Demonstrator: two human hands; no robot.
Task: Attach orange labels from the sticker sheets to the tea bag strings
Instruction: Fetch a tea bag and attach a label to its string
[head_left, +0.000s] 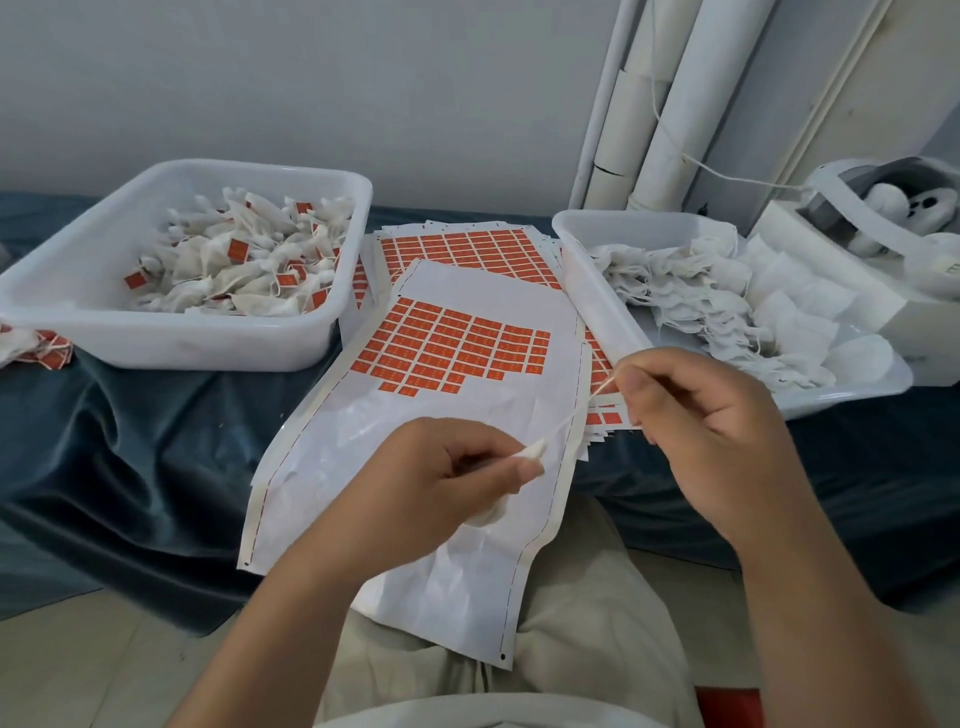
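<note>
The left hand (447, 467) pinches a small tea bag (531, 453). The right hand (696, 410) pinches the end of its string (571, 418). It is best to keep the string tight. Next, peel one orange label (447, 343) off the sticker sheet (322, 457) behind and fold it over the tip.

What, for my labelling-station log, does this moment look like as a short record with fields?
left hand: pinches a tea bag
right hand: pinches the string, pulled taut from that bag
sticker sheet: under the hands, partly used; orange labels remain
left tub: labelled bags
right tub: unlabelled bags
</note>
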